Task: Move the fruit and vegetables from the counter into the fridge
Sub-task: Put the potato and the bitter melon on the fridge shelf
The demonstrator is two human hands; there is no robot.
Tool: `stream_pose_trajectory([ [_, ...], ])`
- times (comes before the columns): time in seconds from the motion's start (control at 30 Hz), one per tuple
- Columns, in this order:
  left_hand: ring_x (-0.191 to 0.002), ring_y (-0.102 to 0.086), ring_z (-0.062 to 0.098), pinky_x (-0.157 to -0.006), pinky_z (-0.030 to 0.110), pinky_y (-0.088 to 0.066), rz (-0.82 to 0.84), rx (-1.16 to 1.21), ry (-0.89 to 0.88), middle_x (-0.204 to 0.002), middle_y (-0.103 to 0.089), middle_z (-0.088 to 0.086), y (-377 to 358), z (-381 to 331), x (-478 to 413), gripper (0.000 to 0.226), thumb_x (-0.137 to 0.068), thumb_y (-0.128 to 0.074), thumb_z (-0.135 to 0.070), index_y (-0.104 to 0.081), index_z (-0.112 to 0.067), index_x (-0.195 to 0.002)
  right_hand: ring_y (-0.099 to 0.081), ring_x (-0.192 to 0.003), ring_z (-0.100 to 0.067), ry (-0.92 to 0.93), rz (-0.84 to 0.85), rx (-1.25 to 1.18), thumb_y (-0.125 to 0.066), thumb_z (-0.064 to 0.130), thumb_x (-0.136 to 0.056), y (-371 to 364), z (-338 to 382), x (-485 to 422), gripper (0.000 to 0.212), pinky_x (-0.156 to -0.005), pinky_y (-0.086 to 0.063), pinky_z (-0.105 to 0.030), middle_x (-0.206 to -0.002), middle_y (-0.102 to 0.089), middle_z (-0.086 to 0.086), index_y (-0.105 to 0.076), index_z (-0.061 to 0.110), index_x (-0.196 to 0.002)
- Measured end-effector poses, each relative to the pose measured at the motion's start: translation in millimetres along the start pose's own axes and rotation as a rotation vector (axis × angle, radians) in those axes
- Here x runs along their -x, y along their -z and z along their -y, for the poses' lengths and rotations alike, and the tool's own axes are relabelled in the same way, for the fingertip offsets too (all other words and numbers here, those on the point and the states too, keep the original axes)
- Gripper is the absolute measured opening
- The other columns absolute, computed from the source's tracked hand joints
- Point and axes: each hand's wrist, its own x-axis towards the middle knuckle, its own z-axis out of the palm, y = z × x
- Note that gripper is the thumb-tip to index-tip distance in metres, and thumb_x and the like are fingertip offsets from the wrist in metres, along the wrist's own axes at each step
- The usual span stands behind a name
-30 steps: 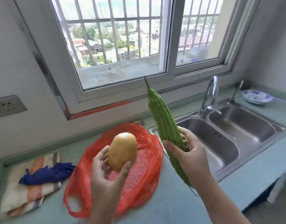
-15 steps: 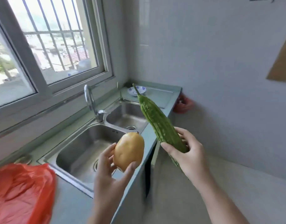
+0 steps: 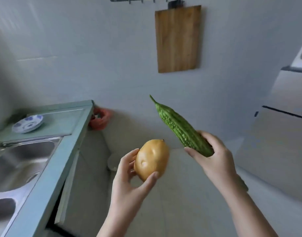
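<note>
My left hand holds a yellow mango between fingers and thumb, raised in front of me over the floor. My right hand grips the lower end of a long bumpy green bitter gourd, whose stem tip points up and to the left. The pale fridge stands at the right edge with its doors closed, to the right of my right hand.
The green counter with the steel double sink runs along the left, a blue-patterned dish at its far end. A wooden cutting board hangs on the wall ahead. A red bag sits in the corner.
My view has swung right, away from the window and the red bag on the counter, toward the wall and fridge. Both hands still carry the mango and gourd.
</note>
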Motion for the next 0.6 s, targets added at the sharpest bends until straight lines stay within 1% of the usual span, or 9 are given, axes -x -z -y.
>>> stream_pose_trajectory([
  [0.03,-0.088,-0.061,0.0,-0.073,0.012,-0.047,0.049,0.007,-0.002,-0.102,-0.061,-0.026,-18,2,-8,0.062,-0.049,-0.073,-0.046,-0.053,-0.039,-0.107,-0.059,-0.087,-0.013,-0.027,-0.04,0.02,-0.078,0.025,-0.069,15,-13,-3,0.039,-0.073,-0.045,-0.021,-0.094,-0.065,-0.001,-0.063,0.025,-0.105],
  [0.13,-0.09,-0.061,0.001,-0.072,0.011,-0.047,0.191,0.04,-0.006,-0.104,-0.06,-0.025,-72,6,-30,0.062,-0.049,-0.072,-0.048,-0.054,-0.036,-0.107,-0.057,-0.083,-0.007,-0.092,-0.148,0.074,-0.077,0.021,-0.071,53,-45,-12,0.037,-0.07,-0.041,-0.01,-0.094,-0.065,-0.001,-0.062,0.027,-0.105],
  [0.2,-0.091,-0.061,0.003,-0.074,0.015,-0.049,0.278,0.07,0.002,-0.103,-0.061,-0.023,-107,9,-45,0.06,-0.05,-0.073,-0.049,-0.054,-0.038,-0.106,-0.057,-0.083,-0.007,-0.141,-0.202,0.112,-0.077,0.021,-0.07,73,-64,-20,0.038,-0.07,-0.041,-0.012,-0.094,-0.065,0.0,-0.062,0.028,-0.104],
  [0.27,-0.092,-0.062,0.005,-0.074,0.019,-0.05,0.355,0.099,0.007,-0.102,-0.062,-0.021,-141,13,-63,0.058,-0.05,-0.073,-0.05,-0.055,-0.039,-0.105,-0.058,-0.086,-0.009,-0.198,-0.246,0.146,-0.078,0.028,-0.069,89,-82,-32,0.038,-0.07,-0.042,-0.014,-0.094,-0.065,0.002,-0.062,0.03,-0.103],
  [0.3,-0.091,-0.062,0.005,-0.074,0.018,-0.05,0.387,0.116,0.005,-0.102,-0.062,-0.021,-159,15,-73,0.058,-0.05,-0.073,-0.051,-0.056,-0.038,-0.104,-0.057,-0.086,-0.008,-0.217,-0.274,0.165,-0.077,0.032,-0.068,97,-91,-40,0.038,-0.071,-0.041,-0.013,-0.094,-0.065,0.004,-0.061,0.031,-0.102],
  [0.37,-0.09,-0.061,0.002,-0.073,0.015,-0.049,0.439,0.152,0.0,-0.102,-0.061,-0.023,-194,22,-99,0.059,-0.05,-0.072,-0.052,-0.055,-0.037,-0.105,-0.056,-0.085,-0.006,-0.231,-0.348,0.207,-0.078,0.029,-0.069,110,-107,-60,0.036,-0.071,-0.039,-0.009,-0.094,-0.064,0.005,-0.058,0.035,-0.099],
  [0.43,-0.09,-0.061,0.001,-0.072,0.012,-0.047,0.494,0.182,-0.001,-0.102,-0.06,-0.028,-227,26,-130,0.06,-0.049,-0.071,-0.053,-0.054,-0.037,-0.104,-0.056,-0.087,-0.01,-0.241,-0.415,0.245,-0.077,0.023,-0.07,122,-120,-85,0.039,-0.072,-0.04,-0.012,-0.095,-0.064,0.003,-0.054,0.04,-0.097],
  [0.53,-0.089,-0.061,0.002,-0.07,0.01,-0.046,0.591,0.219,-0.04,-0.101,-0.059,-0.028,-271,24,-180,0.058,-0.051,-0.07,-0.054,-0.054,-0.037,-0.104,-0.058,-0.091,-0.014,-0.244,-0.48,0.276,-0.076,0.023,-0.071,138,-132,-131,0.041,-0.072,-0.042,-0.022,-0.097,-0.065,0.002,-0.053,0.043,-0.098],
  [0.6,-0.089,-0.061,0.004,-0.071,0.012,-0.047,0.65,0.234,-0.075,-0.101,-0.06,-0.025,-298,19,-212,0.057,-0.053,-0.07,-0.053,-0.054,-0.036,-0.105,-0.059,-0.091,-0.013,-0.239,-0.527,0.297,-0.076,0.022,-0.071,150,-139,-163,0.042,-0.072,-0.042,-0.02,-0.097,-0.065,0.002,-0.053,0.046,-0.097],
])
